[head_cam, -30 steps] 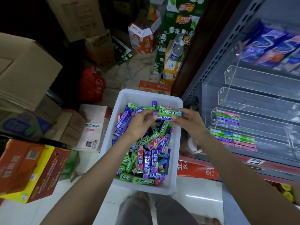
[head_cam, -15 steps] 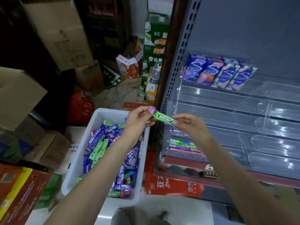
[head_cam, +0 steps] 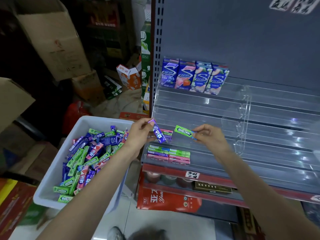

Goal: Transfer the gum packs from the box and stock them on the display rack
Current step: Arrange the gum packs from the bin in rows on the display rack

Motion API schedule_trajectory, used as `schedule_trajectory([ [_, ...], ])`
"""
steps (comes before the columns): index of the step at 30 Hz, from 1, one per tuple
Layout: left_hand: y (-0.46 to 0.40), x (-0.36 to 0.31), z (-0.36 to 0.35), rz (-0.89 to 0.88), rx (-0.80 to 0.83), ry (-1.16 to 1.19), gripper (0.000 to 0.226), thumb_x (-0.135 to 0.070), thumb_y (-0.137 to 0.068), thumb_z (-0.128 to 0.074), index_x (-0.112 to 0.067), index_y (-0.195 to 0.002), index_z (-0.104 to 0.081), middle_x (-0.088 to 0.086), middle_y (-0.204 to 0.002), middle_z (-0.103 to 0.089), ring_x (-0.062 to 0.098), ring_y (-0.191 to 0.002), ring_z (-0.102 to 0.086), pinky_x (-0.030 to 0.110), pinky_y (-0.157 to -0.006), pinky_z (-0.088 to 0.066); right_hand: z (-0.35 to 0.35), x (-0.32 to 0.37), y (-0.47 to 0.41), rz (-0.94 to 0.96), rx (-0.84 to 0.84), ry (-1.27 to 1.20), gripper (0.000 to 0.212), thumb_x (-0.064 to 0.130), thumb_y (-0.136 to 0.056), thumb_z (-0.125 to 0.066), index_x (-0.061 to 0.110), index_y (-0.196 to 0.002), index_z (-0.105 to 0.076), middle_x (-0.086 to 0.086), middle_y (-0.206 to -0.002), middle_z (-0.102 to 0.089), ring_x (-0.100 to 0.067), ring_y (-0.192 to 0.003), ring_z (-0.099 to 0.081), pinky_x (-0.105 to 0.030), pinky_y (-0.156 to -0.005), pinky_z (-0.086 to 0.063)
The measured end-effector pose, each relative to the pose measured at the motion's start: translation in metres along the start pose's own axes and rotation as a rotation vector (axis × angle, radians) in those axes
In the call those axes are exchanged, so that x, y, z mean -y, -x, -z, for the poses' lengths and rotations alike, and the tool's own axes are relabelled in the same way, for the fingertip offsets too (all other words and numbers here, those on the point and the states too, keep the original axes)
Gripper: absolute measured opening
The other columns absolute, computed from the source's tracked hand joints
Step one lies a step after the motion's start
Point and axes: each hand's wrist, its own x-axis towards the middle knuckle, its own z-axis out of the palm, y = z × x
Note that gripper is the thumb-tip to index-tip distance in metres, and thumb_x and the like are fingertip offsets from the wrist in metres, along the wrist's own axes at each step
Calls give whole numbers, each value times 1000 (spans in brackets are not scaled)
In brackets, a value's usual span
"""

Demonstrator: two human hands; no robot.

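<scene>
A: Right hand (head_cam: 210, 138) pinching the green pack (head_cam: 183, 131) by its right end, fingertips clamped on it. Held just above the clear rack (head_cam: 199, 108), a little right of the small stack (head_cam: 167, 132) on that tier.

B: And the left hand (head_cam: 141, 133)?

A: Curled round a purple pack (head_cam: 160, 135), gripped near its top end, at the rack's left edge, above the lower rows (head_cam: 168, 154).

B: Rest of the stock?

A: Heaped loose in the white bin (head_cam: 52, 182), left of the rack. Plenty left, so early in the job, probably.

B: Which way lying?

A: Green one almost flat, long axis running left to right, slightly tipped down at the right, label facing up and readable. Purple one steep, long axis near upright, top leaning left.

B: Best way to set the green one down?

A: Level it first, long side along the tier's front lip, same way as the packs already shelved. Butt it against the neighbours, label out. Lower into the channel before letting go, or likely to skid on the smooth plastic. Turn the purple one flat before placing.
</scene>
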Motion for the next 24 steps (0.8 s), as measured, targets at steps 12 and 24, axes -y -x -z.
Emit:
schedule_trajectory([
  [12,6,6,-4,-27,-56,-82,14,-12,-98,-47,-9,-106,-59,3,-87,-64,16,-77,-64,26,-76,-56,6,-26,-19,75,35,334,11,-3,-74,-74,7,-76,-67,-11,-82,-68,-17,-74,-63,-25,-76,-51],
  [24,7,7,-4,-7,-89,-57,9,-14,-95,-54,-18,-92,-62,-1,-87,-68,8,-72,-67,17,-68,-54,-3,-33,-17,203,223,630,24,8,-87,-63,7,-111,-67,-7,-109,-69,-14,-97,-63,-8,-81,-39],
])
